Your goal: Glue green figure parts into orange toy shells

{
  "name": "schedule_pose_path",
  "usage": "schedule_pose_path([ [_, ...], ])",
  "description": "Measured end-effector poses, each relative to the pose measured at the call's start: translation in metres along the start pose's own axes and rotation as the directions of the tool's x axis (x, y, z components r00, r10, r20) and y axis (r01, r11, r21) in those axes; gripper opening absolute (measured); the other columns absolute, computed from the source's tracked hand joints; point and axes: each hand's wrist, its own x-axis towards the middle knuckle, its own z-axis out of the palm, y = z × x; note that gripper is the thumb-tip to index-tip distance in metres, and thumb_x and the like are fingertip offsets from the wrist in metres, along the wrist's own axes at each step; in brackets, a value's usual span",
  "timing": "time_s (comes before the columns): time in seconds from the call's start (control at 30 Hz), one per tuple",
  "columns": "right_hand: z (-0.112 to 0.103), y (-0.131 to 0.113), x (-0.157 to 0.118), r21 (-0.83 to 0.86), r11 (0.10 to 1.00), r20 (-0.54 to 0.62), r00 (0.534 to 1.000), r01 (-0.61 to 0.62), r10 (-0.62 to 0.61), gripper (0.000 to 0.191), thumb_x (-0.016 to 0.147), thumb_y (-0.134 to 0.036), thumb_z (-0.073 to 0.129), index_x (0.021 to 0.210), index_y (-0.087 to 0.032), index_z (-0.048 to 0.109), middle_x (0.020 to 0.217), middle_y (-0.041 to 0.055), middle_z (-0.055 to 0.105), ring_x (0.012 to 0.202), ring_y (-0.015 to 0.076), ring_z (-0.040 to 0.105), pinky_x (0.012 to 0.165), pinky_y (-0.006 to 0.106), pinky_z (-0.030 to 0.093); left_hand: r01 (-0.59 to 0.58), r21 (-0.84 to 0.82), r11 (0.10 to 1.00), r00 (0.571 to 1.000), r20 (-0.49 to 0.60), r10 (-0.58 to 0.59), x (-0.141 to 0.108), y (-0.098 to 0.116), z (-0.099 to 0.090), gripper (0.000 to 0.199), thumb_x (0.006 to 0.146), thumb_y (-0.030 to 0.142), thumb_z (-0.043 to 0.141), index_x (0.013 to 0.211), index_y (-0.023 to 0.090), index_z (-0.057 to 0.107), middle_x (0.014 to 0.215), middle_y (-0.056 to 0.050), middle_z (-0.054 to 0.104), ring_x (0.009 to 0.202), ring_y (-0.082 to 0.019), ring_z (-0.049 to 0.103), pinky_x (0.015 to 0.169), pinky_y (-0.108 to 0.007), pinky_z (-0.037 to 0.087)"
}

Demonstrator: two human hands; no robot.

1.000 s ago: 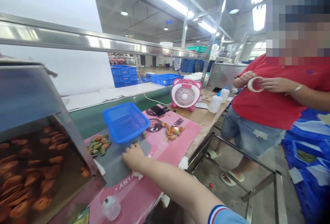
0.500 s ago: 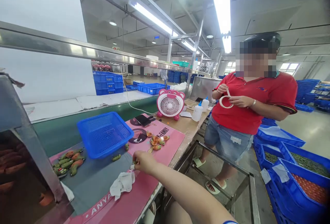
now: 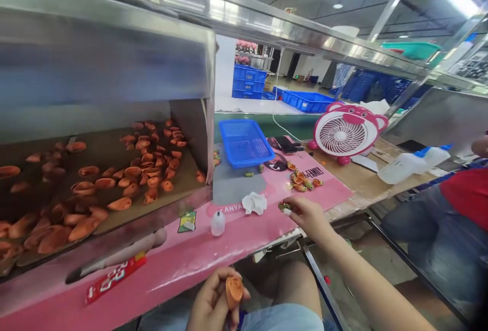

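1. Judging by how things lie, little of the batch has been handled. The open stainless-steel bin (image 3: 107,61) holds a large heap of hollow orange moulded pieces (image 3: 145,168), while only a small cluster of green-and-orange pieces (image 3: 301,181) lies out on the pink printed mat (image 3: 183,270). Most of the orange pieces are left in the bin.
2. The left hand (image 3: 209,300) is low at the near edge of the desk, above the person's lap. Its fingers (image 3: 202,295) are clenched around a single hollow orange cup-shaped piece (image 3: 234,292).
3. That orange piece's long axis stands nearly upright with a slight tilt, and its narrower end seems to point down into the hand. Which way its hollow faces is hard to tell.
4. The right hand (image 3: 308,217) is reaching out over the mat. Its fingers (image 3: 293,205) are pinching a small green-and-orange piece (image 3: 285,208), which is partly hidden.
5. A crumpled white cloth (image 3: 253,203) lies on the mat, well apart from both hands, beyond the right hand's reach line, and a small translucent plastic bottle (image 3: 217,223) stands nearby.
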Motion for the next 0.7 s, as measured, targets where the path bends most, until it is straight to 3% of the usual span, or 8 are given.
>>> schedule_pose_path([
  [0.13,-0.029,-0.048,-0.026,0.174,0.982,-0.028,0.998,0.067,-0.063,0.022,0.081,-0.026,0.050,0.101,-0.019,0.054,0.082,0.0032,0.062,0.064,0.0107,0.058,0.055,0.022,0.050,0.027,0.051,0.998,0.998,0.063,-0.030,0.000,0.013,0.011,0.021,0.070,0.033,0.060,0.080,0.016,0.053,0.065,-0.002,0.061,0.042,-0.005,0.040,0.039,-0.016,0.030],
  [0.33,-0.048,-0.100,-0.052,0.194,0.917,0.002,0.934,0.349,-0.356,0.026,0.075,-0.026,0.062,0.100,-0.025,0.055,0.075,0.0007,0.065,0.058,0.0103,0.059,0.051,0.019,0.049,0.041,0.144,0.989,0.979,0.191,-0.068,-0.003,0.025,0.018,0.014,0.074,0.027,0.052,0.081,0.015,0.049,0.063,0.000,0.059,0.043,-0.006,0.041,0.040,-0.018,0.033],
  [0.5,-0.044,-0.114,-0.061,0.158,0.895,0.141,0.887,0.418,-0.439,0.032,0.076,-0.010,0.053,0.105,-0.023,0.049,0.079,0.0024,0.062,0.064,0.0115,0.059,0.054,0.021,0.048,0.006,0.204,0.979,0.969,0.242,-0.056,-0.006,0.030,0.019,0.009,0.076,0.024,0.049,0.080,0.015,0.050,0.058,0.002,0.054,0.043,-0.007,0.044,0.041,-0.019,0.036],
  [0.7,-0.038,-0.114,-0.067,0.071,0.885,0.198,0.863,0.460,-0.465,0.034,0.076,-0.008,0.046,0.106,-0.023,0.047,0.076,0.0025,0.060,0.063,0.0129,0.057,0.052,0.023,0.046,-0.003,0.229,0.973,0.963,0.263,-0.059,-0.008,0.030,0.018,0.006,0.074,0.022,0.048,0.077,0.016,0.050,0.058,0.003,0.052,0.041,-0.007,0.044,0.040,-0.018,0.036],
])
